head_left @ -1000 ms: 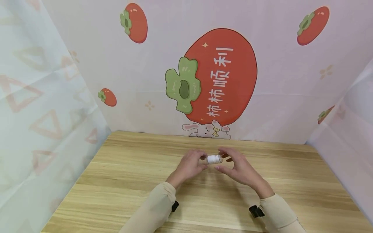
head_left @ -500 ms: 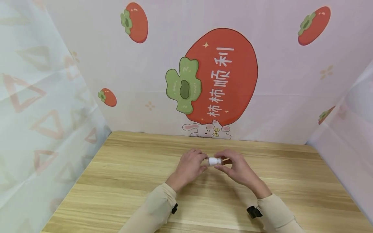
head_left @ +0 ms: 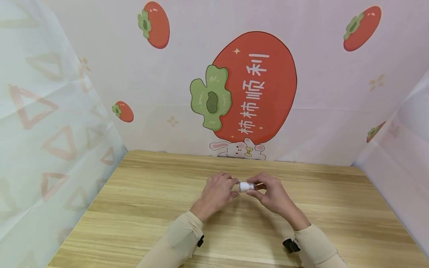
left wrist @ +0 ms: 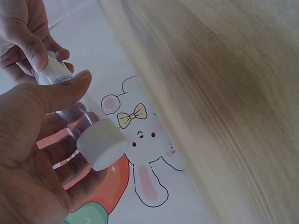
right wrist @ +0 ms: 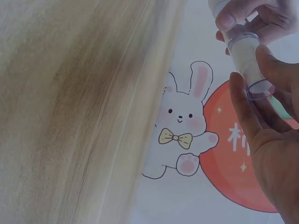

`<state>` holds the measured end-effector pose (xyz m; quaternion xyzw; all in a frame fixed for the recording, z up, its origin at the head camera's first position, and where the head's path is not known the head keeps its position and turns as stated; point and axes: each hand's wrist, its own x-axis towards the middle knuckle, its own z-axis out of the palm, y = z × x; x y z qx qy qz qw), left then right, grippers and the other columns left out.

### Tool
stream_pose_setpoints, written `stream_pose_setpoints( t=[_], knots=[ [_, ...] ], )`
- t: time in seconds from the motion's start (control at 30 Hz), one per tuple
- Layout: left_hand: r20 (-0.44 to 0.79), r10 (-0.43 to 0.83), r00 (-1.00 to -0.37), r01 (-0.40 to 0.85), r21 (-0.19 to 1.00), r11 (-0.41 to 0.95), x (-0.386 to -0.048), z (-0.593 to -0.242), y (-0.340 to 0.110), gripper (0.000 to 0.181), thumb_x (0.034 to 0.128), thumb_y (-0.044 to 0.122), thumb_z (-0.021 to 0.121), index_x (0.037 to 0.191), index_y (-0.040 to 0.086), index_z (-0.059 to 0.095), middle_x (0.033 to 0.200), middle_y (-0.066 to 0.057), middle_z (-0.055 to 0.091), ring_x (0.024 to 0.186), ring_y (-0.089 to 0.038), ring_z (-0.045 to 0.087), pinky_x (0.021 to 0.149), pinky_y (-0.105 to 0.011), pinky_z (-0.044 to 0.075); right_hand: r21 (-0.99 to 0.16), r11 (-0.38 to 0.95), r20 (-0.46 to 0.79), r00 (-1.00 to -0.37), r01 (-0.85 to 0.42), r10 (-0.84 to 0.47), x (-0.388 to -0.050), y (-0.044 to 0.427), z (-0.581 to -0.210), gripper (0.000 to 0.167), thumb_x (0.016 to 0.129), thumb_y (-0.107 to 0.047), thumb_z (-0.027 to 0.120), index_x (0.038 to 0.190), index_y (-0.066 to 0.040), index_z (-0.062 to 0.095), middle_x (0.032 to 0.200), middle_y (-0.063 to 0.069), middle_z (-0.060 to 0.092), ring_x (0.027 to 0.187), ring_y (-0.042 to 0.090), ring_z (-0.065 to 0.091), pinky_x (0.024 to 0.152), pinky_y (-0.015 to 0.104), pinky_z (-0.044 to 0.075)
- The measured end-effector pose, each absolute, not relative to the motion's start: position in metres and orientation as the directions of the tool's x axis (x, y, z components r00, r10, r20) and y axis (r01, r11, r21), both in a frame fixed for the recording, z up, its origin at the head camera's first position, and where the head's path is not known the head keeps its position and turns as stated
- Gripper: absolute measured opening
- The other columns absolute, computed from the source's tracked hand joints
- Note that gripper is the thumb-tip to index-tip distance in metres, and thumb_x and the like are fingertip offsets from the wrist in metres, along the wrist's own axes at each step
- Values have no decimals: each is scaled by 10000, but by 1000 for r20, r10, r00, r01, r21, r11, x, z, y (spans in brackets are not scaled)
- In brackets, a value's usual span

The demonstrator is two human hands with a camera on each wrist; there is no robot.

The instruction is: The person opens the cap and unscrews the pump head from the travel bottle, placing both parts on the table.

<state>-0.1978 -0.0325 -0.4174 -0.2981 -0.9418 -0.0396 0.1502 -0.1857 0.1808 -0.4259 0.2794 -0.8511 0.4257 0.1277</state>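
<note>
A small clear plastic bottle is held level above the table, between both hands. My left hand pinches its left part between thumb and fingers; in the left wrist view a white end shows beyond the clear middle. Thumb and fingers of my right hand pinch the other end. There, in the right wrist view, a white section sits inside a clear sleeve with an open-looking rim. The fingers hide parts of the bottle.
The wood-grain table extends around both arms. Behind it rises a pale backdrop printed with red persimmons and a rabbit. Pale patterned sheets stand at both sides.
My right hand's spread fingers have closed onto the bottle's right end. The bottle has shifted slightly, while my left hand has kept its hold almost in place.
</note>
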Motion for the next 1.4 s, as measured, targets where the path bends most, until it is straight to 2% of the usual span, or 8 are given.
stream_pose_setpoints(
  t=[0.37, 0.63, 1.1, 1.4],
  knots=[
    [315, 527, -789, 557, 6, 830, -197, -415, -32, 326, 857, 420, 812, 1090, 197, 771, 959, 1, 726, 838, -187, 665, 540, -290, 492, -628, 471, 501, -785, -619, -363, -185, 178, -425, 298, 783, 8, 846, 1058, -43, 746, 991, 4, 696, 845, 136, 694, 733, 285, 598],
    [305, 516, -800, 554, 46, 832, -196, -412, -32, 326, 835, 359, 846, 1102, 189, 771, 1016, -20, 738, 883, -209, 681, 574, -317, 534, -648, 444, 490, -785, -619, -379, -185, 177, -422, 299, 782, 47, 833, 1058, -23, 741, 1015, 29, 703, 858, 153, 701, 744, 268, 594],
    [287, 526, -801, 558, 40, 829, -197, -413, -34, 315, 818, 319, 864, 1093, 195, 776, 1021, -12, 739, 902, -212, 680, 583, -318, 529, -657, 429, 464, -781, -620, -419, -185, 176, -418, 298, 785, 78, 820, 1052, -26, 740, 1018, 24, 703, 868, 158, 699, 747, 278, 596],
    [233, 511, -827, 538, 70, 840, -198, -411, -37, 318, 835, 311, 852, 1114, 186, 763, 1030, -1, 730, 956, -214, 670, 590, -310, 522, -643, 444, 468, -780, -623, -417, -185, 180, -416, 325, 774, 98, 820, 1055, -42, 734, 1052, 28, 716, 903, 175, 701, 764, 280, 594]
  ],
)
